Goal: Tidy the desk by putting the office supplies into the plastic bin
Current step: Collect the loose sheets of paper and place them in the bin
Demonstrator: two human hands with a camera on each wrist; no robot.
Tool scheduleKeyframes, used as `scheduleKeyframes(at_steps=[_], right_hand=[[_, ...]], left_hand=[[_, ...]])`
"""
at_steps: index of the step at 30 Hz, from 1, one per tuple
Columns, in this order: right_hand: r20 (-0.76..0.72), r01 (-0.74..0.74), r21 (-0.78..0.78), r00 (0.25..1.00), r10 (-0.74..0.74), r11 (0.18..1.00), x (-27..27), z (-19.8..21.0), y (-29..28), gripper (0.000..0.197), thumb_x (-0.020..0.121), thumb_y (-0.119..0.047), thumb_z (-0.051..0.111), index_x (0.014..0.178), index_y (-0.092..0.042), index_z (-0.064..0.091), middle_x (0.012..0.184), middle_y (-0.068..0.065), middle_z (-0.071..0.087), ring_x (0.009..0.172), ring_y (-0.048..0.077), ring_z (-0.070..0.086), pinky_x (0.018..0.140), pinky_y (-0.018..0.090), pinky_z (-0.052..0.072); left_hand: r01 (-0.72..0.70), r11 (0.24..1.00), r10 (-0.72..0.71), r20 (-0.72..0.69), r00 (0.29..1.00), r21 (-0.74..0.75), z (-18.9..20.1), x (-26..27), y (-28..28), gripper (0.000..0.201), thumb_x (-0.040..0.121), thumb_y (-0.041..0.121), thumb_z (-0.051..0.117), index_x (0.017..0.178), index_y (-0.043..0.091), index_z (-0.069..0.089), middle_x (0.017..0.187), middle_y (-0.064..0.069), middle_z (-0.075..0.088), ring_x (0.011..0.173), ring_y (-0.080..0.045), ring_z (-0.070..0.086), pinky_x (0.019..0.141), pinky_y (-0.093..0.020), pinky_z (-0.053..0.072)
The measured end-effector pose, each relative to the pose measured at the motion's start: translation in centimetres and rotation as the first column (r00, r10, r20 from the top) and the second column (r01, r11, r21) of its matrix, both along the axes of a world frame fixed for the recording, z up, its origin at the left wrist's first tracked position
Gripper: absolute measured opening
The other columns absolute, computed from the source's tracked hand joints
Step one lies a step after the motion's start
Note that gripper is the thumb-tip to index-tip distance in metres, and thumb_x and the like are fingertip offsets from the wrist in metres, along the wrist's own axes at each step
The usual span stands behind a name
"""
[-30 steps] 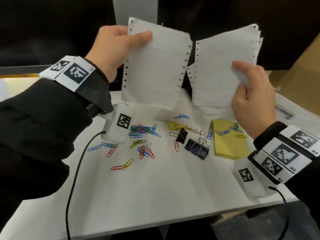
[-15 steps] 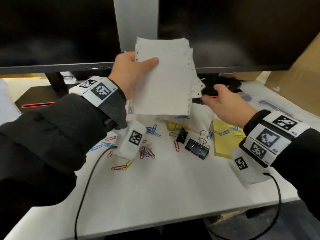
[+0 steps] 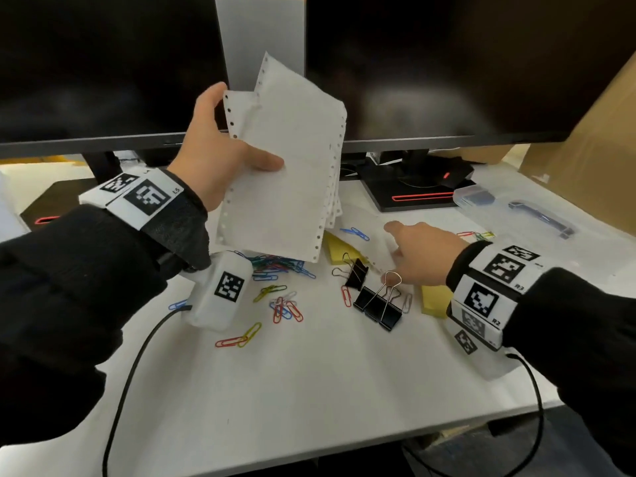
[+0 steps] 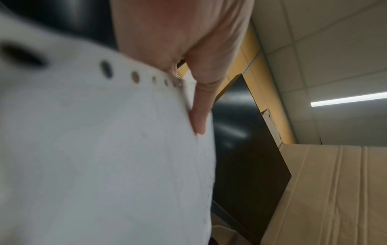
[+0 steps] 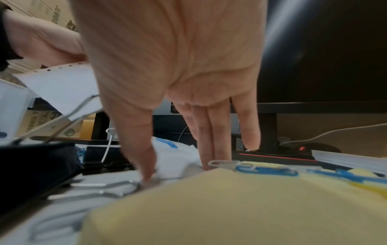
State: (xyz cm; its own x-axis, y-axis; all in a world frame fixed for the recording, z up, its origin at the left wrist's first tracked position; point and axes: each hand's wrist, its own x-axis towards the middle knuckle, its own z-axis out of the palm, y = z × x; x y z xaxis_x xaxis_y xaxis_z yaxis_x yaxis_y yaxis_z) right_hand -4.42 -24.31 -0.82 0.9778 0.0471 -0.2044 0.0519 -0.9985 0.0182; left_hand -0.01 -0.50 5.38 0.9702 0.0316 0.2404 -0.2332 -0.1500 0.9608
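My left hand (image 3: 241,139) holds a stack of white perforated paper sheets (image 3: 285,173) upright above the desk, thumb on the front and fingers behind; the left wrist view shows the paper (image 4: 104,149) filling most of the frame. My right hand (image 3: 399,246) is low over the desk with straight fingers (image 5: 211,149), their tips touching a loose white sheet (image 5: 178,159). Black binder clips (image 3: 377,304), coloured paper clips (image 3: 275,270) and a yellow sticky-note pad (image 3: 435,299) lie around it. A clear plastic container (image 3: 475,197) sits at the back right.
Two dark monitors (image 3: 413,63) with their stands (image 3: 413,187) close off the back of the white desk (image 3: 309,390). A cardboard box (image 3: 592,149) stands at the right. A blue pen in clear plastic (image 3: 540,218) lies beside the container. Cables hang from both wrist cameras.
The right hand gave up its sheets to the left hand's stack and dropped to the desk beside the binder clips. The left hand now holds the whole stack, tilted.
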Motion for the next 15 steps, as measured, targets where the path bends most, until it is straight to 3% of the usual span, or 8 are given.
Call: scheduleKeyframes(at_steps=[1,3,5,7,9,12,14,15], right_hand=[[0.031,-0.017,-0.008,0.999,0.017,1.000,-0.1,0.1,0.0,0.064,0.080,-0.038,0.065,0.133,-0.015,0.036,0.113,0.008,0.059,0.101,0.026,0.058,0.078,0.032,0.046],[0.092,-0.040,0.004,0.995,0.040,0.999,-0.2,0.3,-0.3,0.046,0.083,-0.029,0.059,0.127,-0.022,0.047,0.114,0.004,0.060,0.102,0.024,0.059,0.079,0.031,0.045],[0.178,-0.044,0.031,0.983,0.038,0.999,-0.4,0.6,-0.6,0.028,0.083,-0.022,0.054,0.110,-0.025,0.059,0.108,0.001,0.062,0.097,0.022,0.059,0.074,0.029,0.043],[0.293,-0.061,0.075,0.955,0.037,0.995,-0.6,1.2,-1.2,0.019,0.081,-0.018,0.054,0.095,-0.025,0.065,0.095,0.000,0.064,0.090,0.022,0.059,0.066,0.025,0.042],[0.365,-0.092,0.132,0.930,0.038,0.987,-0.7,2.0,-1.7,0.016,0.081,-0.017,0.055,0.092,-0.022,0.066,0.090,-0.001,0.065,0.087,0.021,0.060,0.064,0.026,0.045],[0.271,-0.098,0.163,0.961,0.051,0.982,-0.7,1.9,-1.7,0.035,0.082,-0.028,0.061,0.116,-0.020,0.059,0.113,0.000,0.064,0.105,0.021,0.059,0.086,0.035,0.051],[0.124,-0.055,0.079,0.991,0.045,0.995,-0.3,0.8,-1.2,0.060,0.079,-0.042,0.065,0.130,-0.017,0.044,0.119,0.005,0.060,0.107,0.025,0.057,0.089,0.037,0.049],[0.059,-0.040,0.045,0.998,0.037,0.998,0.0,0.2,-1.0,0.068,0.078,-0.046,0.065,0.131,-0.014,0.039,0.112,0.007,0.060,0.102,0.026,0.058,0.086,0.038,0.050]], left_hand=[[0.029,1.000,-0.029,-0.009,1.000,-0.004,0.2,-0.2,0.0,0.094,0.065,-0.004,0.077,0.141,0.025,0.031,0.126,0.004,0.054,0.096,-0.011,0.061,0.059,-0.025,0.057],[0.121,0.992,-0.120,-0.049,0.992,0.033,0.5,-0.6,-0.1,0.067,0.068,-0.001,0.075,0.127,0.018,0.052,0.113,0.002,0.066,0.092,-0.015,0.067,0.069,-0.029,0.060],[0.260,0.962,-0.250,-0.118,0.961,0.083,1.0,-1.1,0.0,0.045,0.068,0.004,0.073,0.112,0.013,0.065,0.104,-0.003,0.072,0.091,-0.018,0.071,0.075,-0.032,0.060],[0.387,0.913,-0.360,-0.192,0.913,0.131,1.4,-1.5,0.3,0.043,0.065,0.011,0.072,0.107,0.012,0.068,0.102,-0.004,0.074,0.091,-0.018,0.072,0.071,-0.030,0.060],[0.444,0.878,-0.402,-0.231,0.886,0.177,1.8,-1.6,0.5,0.045,0.061,0.015,0.074,0.105,0.012,0.069,0.101,-0.004,0.074,0.089,-0.019,0.072,0.067,-0.028,0.060],[0.457,0.865,-0.410,-0.235,0.881,0.207,2.2,-1.5,0.5,0.051,0.056,0.020,0.075,0.106,0.011,0.069,0.102,-0.005,0.074,0.091,-0.020,0.072,0.068,-0.029,0.059],[0.466,0.861,-0.421,-0.230,0.877,0.202,2.1,-1.4,0.4,0.052,0.056,0.020,0.076,0.107,0.011,0.069,0.103,-0.005,0.074,0.093,-0.021,0.071,0.070,-0.030,0.059],[0.474,0.857,-0.429,-0.230,0.874,0.201,2.1,-1.4,0.4,0.055,0.053,0.021,0.077,0.107,0.012,0.070,0.103,-0.005,0.074,0.093,-0.021,0.071,0.071,-0.031,0.059]])
